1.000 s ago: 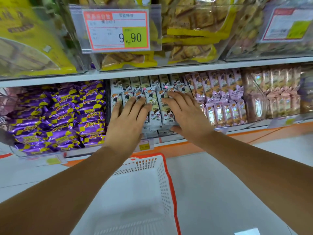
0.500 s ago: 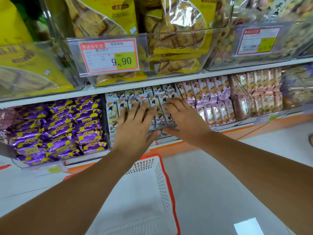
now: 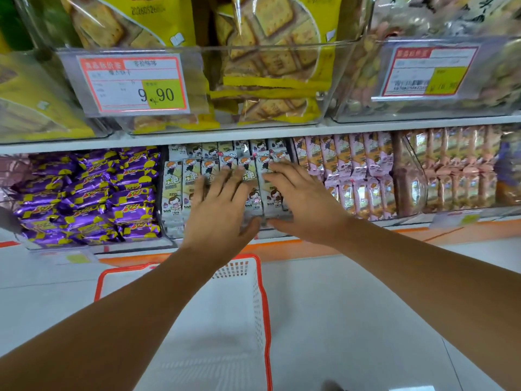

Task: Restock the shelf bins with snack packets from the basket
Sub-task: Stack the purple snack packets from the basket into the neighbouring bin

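The basket (image 3: 258, 306) stands on the floor under the forearms. Above it, the left hand (image 3: 222, 210) and right hand (image 3: 304, 204) lie flat, fingers spread, pressing the white packets (image 3: 174, 190) in the middle bin (image 3: 170, 234). Uneven pressure could buckle the upright rows. Lifting off abruptly might let the front packets tip over the lip.

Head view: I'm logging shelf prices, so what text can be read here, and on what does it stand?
"9.90": on the yellow patch of the left price tag; its Chinese print is too blurred.
"乐吧": on the white packets, as far as the small print shows.
Blurred: price and barcode digits on the right price tag.
Unreadable: red logo on the purple packets.
Too blurred: stamped digits on the yellow biscuit bag.
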Motion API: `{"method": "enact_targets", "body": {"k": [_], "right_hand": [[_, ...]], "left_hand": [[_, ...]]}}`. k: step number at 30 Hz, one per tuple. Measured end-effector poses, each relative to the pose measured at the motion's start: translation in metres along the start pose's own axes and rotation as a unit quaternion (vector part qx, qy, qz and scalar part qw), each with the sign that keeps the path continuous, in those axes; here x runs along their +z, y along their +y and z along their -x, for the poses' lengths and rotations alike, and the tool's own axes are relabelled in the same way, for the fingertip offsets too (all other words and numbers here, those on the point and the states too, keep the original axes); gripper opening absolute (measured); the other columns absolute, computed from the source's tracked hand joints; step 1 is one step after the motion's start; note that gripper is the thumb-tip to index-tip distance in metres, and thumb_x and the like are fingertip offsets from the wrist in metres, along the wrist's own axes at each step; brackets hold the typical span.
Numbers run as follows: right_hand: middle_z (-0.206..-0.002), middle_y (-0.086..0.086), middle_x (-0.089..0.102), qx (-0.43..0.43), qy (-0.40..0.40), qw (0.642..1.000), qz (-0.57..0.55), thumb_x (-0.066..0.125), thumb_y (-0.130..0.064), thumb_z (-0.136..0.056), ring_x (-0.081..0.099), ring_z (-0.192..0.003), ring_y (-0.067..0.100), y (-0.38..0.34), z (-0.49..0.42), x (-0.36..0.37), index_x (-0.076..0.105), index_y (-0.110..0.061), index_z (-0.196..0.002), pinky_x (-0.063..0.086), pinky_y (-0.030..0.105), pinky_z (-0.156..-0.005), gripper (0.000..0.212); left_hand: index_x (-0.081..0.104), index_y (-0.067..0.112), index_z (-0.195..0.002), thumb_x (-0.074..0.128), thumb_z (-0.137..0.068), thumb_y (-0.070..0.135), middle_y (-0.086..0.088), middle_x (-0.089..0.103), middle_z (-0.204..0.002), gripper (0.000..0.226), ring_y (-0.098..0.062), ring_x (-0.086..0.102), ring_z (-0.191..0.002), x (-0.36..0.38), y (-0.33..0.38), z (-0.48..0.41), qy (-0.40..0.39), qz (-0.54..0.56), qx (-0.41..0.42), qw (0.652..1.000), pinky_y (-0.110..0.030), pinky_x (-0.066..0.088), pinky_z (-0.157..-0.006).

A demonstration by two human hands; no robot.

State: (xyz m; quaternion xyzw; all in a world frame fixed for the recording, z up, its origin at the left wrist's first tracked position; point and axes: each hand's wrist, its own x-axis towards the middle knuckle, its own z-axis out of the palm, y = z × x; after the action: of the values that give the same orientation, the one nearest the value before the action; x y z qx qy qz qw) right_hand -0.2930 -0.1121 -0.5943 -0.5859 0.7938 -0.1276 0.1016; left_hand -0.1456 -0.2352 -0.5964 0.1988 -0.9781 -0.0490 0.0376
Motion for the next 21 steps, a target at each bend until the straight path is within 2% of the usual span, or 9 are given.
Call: {"method": "enact_targets", "body": {"k": [2, 4, 9, 12, 14, 16, 18, 21], "right_hand": [[-0.15, 0.005, 0.033, -0.013, 0.003, 1.0, -0.011, 0.068, -0.043, -0.082, 0.021, -0.141, 0.022, 0.003, -0.005, -0.004, 0.039, -0.014, -0.144, 0.026, 0.041, -0.115, 0.074], [-0.144, 0.005, 0.038, -0.025, -0.005, 1.0, -0.002, 0.068, -0.042, -0.083, 0.028, -0.134, 0.025, 0.006, -0.011, -0.01, 0.043, -0.013, -0.14, 0.031, 0.042, -0.11, 0.07], [-0.137, 0.005, 0.039, -0.048, -0.018, 0.997, 0.054, 0.068, -0.049, -0.083, 0.031, -0.126, 0.025, 0.007, -0.019, -0.013, 0.04, -0.014, -0.138, 0.035, 0.042, -0.103, 0.071], [-0.144, 0.005, 0.034, -0.049, 0.005, 0.997, 0.064, 0.067, -0.049, -0.083, 0.028, -0.133, 0.026, 0.005, -0.014, -0.01, 0.038, -0.015, -0.141, 0.029, 0.043, -0.108, 0.073], [-0.155, 0.004, 0.022, -0.052, 0.012, 0.997, 0.048, 0.066, -0.053, -0.082, 0.015, -0.143, 0.026, 0.008, -0.009, -0.01, 0.031, -0.019, -0.148, 0.015, 0.042, -0.113, 0.081], [-0.16, 0.001, 0.013, -0.055, -0.006, 0.998, 0.033, 0.066, -0.054, -0.082, 0.007, -0.147, 0.023, 0.013, -0.004, -0.012, 0.023, -0.021, -0.152, 0.011, 0.042, -0.116, 0.089], [-0.16, 0.002, 0.015, -0.061, -0.033, 0.997, 0.047, 0.067, -0.045, -0.085, 0.009, -0.148, 0.022, 0.017, -0.002, -0.011, 0.023, -0.02, -0.152, 0.018, 0.043, -0.118, 0.084], [-0.156, 0.005, 0.025, -0.067, -0.023, 0.996, 0.045, 0.068, -0.022, -0.087, 0.016, -0.146, 0.025, 0.019, -0.004, -0.011, 0.033, -0.016, -0.148, 0.029, 0.045, -0.114, 0.071]], "left_hand": [[0.052, 0.012, -0.13, 0.059, -0.086, 0.043, -0.009, 0.046, -0.146, 0.055, -0.031, 0.035, -0.14, -0.001, 0.007, -0.003, -0.001, -0.008, -0.017, 1.0, -0.056, 0.025, -0.114], [0.052, 0.011, -0.13, 0.064, -0.084, 0.04, -0.01, 0.047, -0.145, 0.055, -0.03, 0.037, -0.139, -0.003, 0.013, -0.005, -0.004, -0.015, -0.035, 0.999, -0.054, 0.027, -0.114], [0.037, 0.017, -0.143, 0.056, -0.092, 0.041, -0.002, 0.026, -0.158, 0.06, -0.023, 0.016, -0.148, -0.008, 0.022, -0.007, -0.03, -0.022, -0.073, 0.997, -0.048, 0.013, -0.12], [0.033, 0.021, -0.147, 0.057, -0.092, 0.04, -0.002, 0.02, -0.16, 0.063, -0.024, 0.013, -0.149, -0.007, 0.026, -0.003, -0.029, -0.013, -0.096, 0.995, -0.054, 0.013, -0.119], [0.03, 0.024, -0.149, 0.059, -0.09, 0.041, -0.003, 0.018, -0.16, 0.068, -0.026, 0.013, -0.148, -0.006, 0.029, 0.0, -0.023, -0.01, -0.109, 0.994, -0.056, 0.014, -0.117], [0.031, 0.026, -0.149, 0.06, -0.088, 0.042, -0.005, 0.021, -0.159, 0.07, -0.028, 0.015, -0.148, -0.004, 0.034, 0.004, -0.019, -0.018, -0.116, 0.993, -0.057, 0.014, -0.117], [0.028, 0.026, -0.15, 0.059, -0.089, 0.043, -0.006, 0.021, -0.16, 0.071, -0.029, 0.016, -0.148, -0.002, 0.039, 0.006, -0.022, -0.017, -0.129, 0.991, -0.057, 0.014, -0.117], [0.022, 0.026, -0.152, 0.052, -0.095, 0.04, -0.005, 0.016, -0.161, 0.066, -0.029, 0.012, -0.148, 0.001, 0.044, 0.007, -0.016, -0.022, -0.144, 0.989, -0.054, 0.012, -0.119]]}}
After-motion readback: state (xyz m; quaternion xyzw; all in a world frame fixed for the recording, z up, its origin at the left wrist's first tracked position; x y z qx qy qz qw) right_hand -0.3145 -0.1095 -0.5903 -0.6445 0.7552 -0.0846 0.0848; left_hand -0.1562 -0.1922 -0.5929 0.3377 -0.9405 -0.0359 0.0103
